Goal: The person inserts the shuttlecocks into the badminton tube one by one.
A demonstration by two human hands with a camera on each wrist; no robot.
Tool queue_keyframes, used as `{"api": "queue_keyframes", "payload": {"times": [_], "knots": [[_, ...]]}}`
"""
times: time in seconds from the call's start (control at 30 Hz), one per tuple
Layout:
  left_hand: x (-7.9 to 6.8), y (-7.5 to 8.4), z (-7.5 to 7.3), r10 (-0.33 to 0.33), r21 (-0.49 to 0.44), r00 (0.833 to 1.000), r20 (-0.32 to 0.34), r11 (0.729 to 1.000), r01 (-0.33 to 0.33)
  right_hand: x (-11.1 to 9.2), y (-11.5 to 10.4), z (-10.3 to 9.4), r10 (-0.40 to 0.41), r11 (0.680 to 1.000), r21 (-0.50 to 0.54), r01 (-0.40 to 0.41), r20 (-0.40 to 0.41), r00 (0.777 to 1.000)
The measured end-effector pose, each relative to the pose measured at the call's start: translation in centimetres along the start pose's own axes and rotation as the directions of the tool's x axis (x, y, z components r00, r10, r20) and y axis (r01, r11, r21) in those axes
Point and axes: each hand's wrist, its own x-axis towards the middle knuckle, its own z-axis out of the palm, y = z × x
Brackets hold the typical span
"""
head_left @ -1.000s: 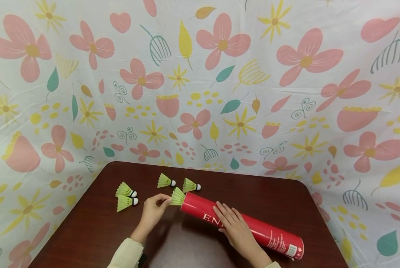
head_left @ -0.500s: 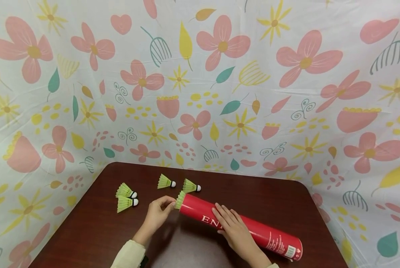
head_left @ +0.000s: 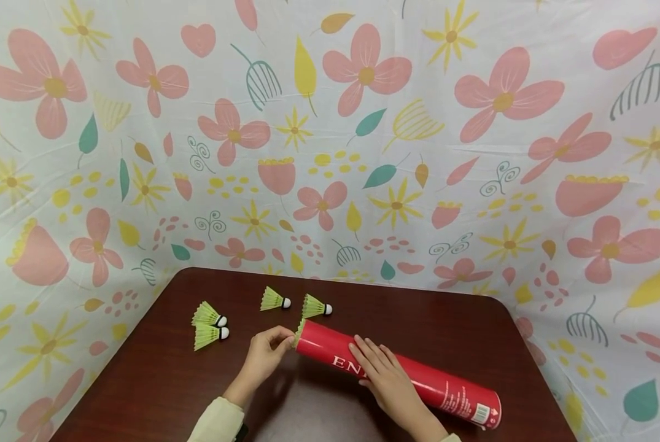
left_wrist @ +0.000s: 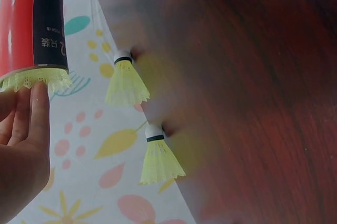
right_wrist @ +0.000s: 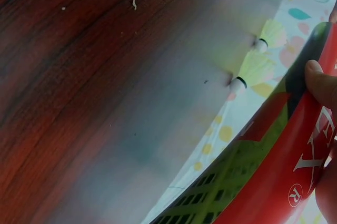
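A red cardboard shuttlecock tube (head_left: pixel 330 345) lies slanted, its mouth toward the left and its barcoded end at the lower right. My right hand (head_left: pixel 386 383) lies over the tube's middle and holds it, thumb on the near side. At the mouth, my left hand (head_left: pixel 264 355) pinches the skirt edge of a yellow shuttlecock (left_wrist: pixel 55 78). Only a narrow frill of that skirt shows outside the rim; the rest is hidden inside the tube. In the left wrist view, the fingertips (left_wrist: pixel 39 88) touch the frill.
Two yellow shuttlecocks with white heads, one (head_left: pixel 273 299) and another (head_left: pixel 315 306), lie beyond the tube mouth. Two more, an upper one (head_left: pixel 208 315) and a lower one (head_left: pixel 209 336), lie together at the left. The dark wooden table (head_left: pixel 418 316) meets a flower-patterned cloth (head_left: pixel 330 202) behind.
The shuttlecock has slid right into the tube, from most of its skirt showing to just the edge. My left hand has moved right with it; the right hand stays put.
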Motion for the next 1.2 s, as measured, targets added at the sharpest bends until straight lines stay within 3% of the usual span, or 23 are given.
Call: {"api": "queue_keyframes", "payload": {"times": [0.43,0.63,0.8,0.9,1.0,1.2], "knots": [[0.0,0.0,0.0,0.016,0.068,0.998,0.068,0.998,-0.020,-0.1,-0.1,0.1,-0.001,1.000,0.002,0.001,0.016,1.000],[0.2,-0.3,-0.5,-0.021,-0.016,0.993,0.120,1.000,0.023,0.0,-0.1,0.2,-0.024,0.999,0.023,0.024,-0.009,1.000],[0.1,-0.8,-1.1,-0.028,-0.064,0.989,0.147,0.997,0.038,-0.1,0.0,0.1,-0.022,1.000,0.011,0.022,0.015,1.000],[0.0,-1.2,-1.6,-0.015,-0.026,0.993,0.119,0.999,0.018,-0.1,0.1,0.0,-0.012,1.000,-0.010,0.013,0.028,1.000],[0.0,-1.4,-2.4,0.013,0.087,0.999,0.041,0.996,-0.016,0.0,0.2,0.0,-0.002,1.000,-0.023,0.003,0.032,0.999],[0.0,-2.2,-4.8,0.053,0.306,0.990,-0.131,0.952,-0.010,0.0,0.2,0.0,-0.004,1.000,-0.022,0.005,0.028,1.000]]}}
